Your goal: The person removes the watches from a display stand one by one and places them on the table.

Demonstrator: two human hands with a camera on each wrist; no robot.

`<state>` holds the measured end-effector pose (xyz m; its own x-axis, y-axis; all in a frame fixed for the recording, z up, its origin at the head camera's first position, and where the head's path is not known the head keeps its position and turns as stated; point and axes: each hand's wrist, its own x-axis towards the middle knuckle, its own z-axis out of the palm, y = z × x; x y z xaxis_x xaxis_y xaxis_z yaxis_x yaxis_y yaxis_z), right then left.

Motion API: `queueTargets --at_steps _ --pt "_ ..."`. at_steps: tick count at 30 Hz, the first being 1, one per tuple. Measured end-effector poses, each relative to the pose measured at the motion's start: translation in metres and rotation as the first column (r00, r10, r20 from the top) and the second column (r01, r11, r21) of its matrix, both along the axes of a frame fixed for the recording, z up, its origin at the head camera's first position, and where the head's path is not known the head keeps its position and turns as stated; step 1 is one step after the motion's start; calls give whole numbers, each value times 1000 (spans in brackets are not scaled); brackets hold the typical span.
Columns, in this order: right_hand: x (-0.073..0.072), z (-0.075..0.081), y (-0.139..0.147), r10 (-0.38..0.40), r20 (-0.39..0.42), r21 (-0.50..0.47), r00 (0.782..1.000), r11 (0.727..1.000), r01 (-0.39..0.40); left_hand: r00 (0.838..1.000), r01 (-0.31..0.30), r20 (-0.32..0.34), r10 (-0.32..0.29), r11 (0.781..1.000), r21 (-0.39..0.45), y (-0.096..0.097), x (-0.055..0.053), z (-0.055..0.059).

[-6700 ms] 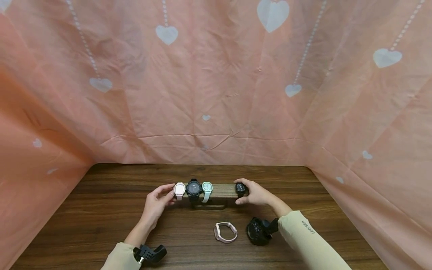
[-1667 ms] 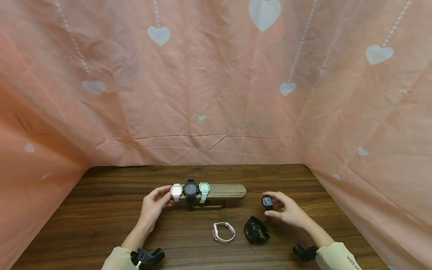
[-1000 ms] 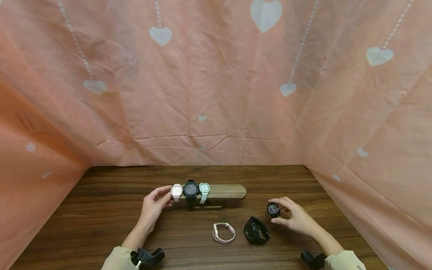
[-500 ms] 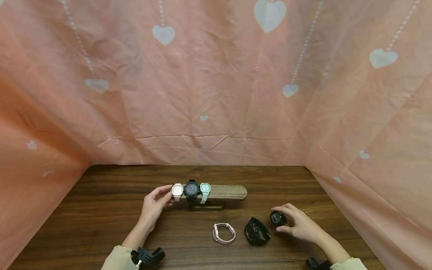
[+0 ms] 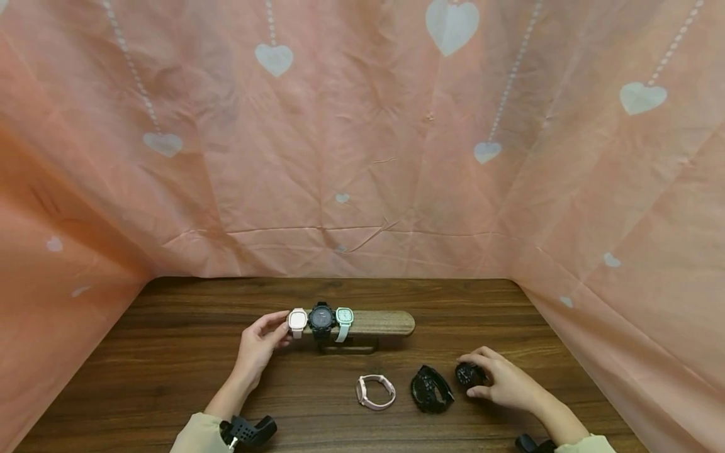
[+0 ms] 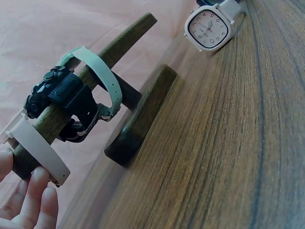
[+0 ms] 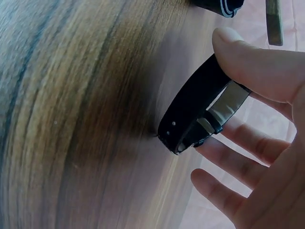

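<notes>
My left hand grips the left end of a wooden watch stand, with its thumb and fingers at the end beside the strap of a pale pink watch. To the right of that watch, a chunky black watch and a mint-green watch are looped round the bar. On the right side, my right hand pinches a black watch low over the table. Its closed strap loop shows in the right wrist view, its lower edge right at the wood.
Another pale pink watch lies on its side in front of the stand. Between it and my right hand lies a second black watch. A pink curtain with hearts surrounds the back and sides of the wooden table.
My right hand has taken the black watch off the right end of the stand and brought it right and down to the table beside the other black watch. My left hand keeps its grip.
</notes>
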<state>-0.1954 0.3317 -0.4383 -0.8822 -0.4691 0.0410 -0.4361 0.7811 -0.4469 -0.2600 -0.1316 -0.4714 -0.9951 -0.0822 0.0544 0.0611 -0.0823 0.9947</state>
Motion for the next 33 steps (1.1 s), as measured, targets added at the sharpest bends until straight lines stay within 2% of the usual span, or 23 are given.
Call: queueTargets --at_steps 7,15,23,26,33 --pt "1 -3 -1 -7 24 37 1000 999 6 1000 4 -6 -4 1000 0 0 1 0" --pt "2 -8 0 21 58 16 998 1000 -22 1000 0 -16 0 1000 -3 0 0 -1" --pt "3 -8 0 19 47 4 999 1000 -19 1000 -8 -7 8 1000 -10 0 0 -1" --pt "4 -9 0 21 21 -9 1000 1000 -21 1000 -11 -4 11 1000 -9 0 0 -1" --pt "3 -12 -5 -7 -124 -115 992 993 -7 1000 -9 -13 9 1000 -8 0 1 -2"
